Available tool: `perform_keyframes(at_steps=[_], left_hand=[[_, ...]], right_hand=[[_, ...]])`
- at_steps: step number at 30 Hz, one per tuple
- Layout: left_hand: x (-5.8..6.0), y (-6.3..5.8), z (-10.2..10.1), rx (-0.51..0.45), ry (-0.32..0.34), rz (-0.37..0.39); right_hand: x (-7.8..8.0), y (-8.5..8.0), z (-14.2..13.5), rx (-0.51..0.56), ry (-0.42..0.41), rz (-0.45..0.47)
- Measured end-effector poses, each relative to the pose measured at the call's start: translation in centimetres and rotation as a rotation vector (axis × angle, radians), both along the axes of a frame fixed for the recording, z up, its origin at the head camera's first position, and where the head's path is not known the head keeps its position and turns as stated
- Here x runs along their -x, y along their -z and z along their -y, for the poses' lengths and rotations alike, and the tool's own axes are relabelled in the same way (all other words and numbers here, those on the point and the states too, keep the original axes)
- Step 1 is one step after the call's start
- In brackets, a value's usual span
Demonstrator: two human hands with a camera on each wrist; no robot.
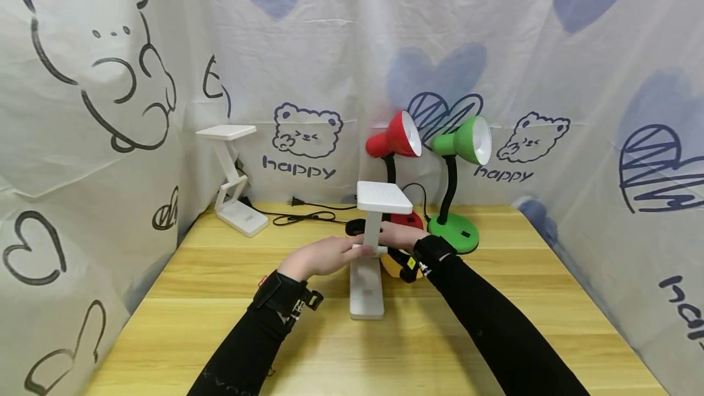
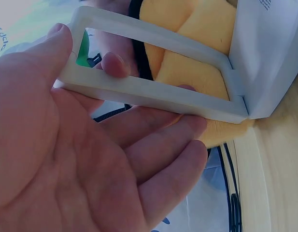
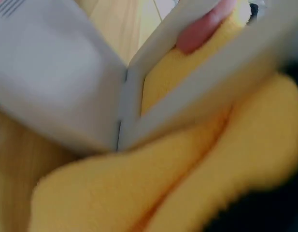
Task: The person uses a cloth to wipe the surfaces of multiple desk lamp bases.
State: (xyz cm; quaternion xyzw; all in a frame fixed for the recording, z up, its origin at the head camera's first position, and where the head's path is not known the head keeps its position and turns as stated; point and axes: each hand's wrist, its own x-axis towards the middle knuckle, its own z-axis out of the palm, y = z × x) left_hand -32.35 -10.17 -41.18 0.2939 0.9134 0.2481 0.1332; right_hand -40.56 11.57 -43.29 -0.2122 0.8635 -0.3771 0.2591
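A white folding desk lamp (image 1: 366, 286) stands on the table in the middle of the head view, its flat head (image 1: 385, 194) raised above the base. My left hand (image 1: 327, 255) holds its hollow lower arm (image 2: 139, 89) from the left, thumb at the arm's upper end and fingers along its side. From the other side my right hand (image 1: 400, 236) holds the same arm. One right fingertip (image 2: 115, 65) shows in the arm's opening, while most of that hand is hidden. Close behind the lamp lies a yellow plush thing (image 3: 110, 188) with black parts.
A red lamp (image 1: 393, 138) and a green lamp (image 1: 459, 232) stand behind, to the right. Another white folding lamp (image 1: 242, 217) stands at the back left. A black cord with a plug (image 1: 299, 202) lies along the table's back, before a printed curtain (image 1: 308, 66).
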Motion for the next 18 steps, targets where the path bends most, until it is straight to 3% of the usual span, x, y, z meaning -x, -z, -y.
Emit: perform_keyframes(at_steps=[4,11,14,18], left_hand=[[-0.1,0.0,-0.1,0.005,0.008,-0.002],[-0.3,-0.2,-0.1,-0.007,-0.013,0.029],[-0.4,-0.3,-0.2,0.003,-0.014,0.02],[-0.4,-0.3,-0.5,0.013,-0.006,0.008]], right_hand=[[-0.3,0.7,-2.0,-0.009,0.037,-0.005],[-1.9,0.9,-5.1,-0.018,0.185,-0.067],[-2.9,1.0,-6.7,0.161,0.197,0.029],[-4.9,1.1,-9.2,0.558,0.237,0.24]])
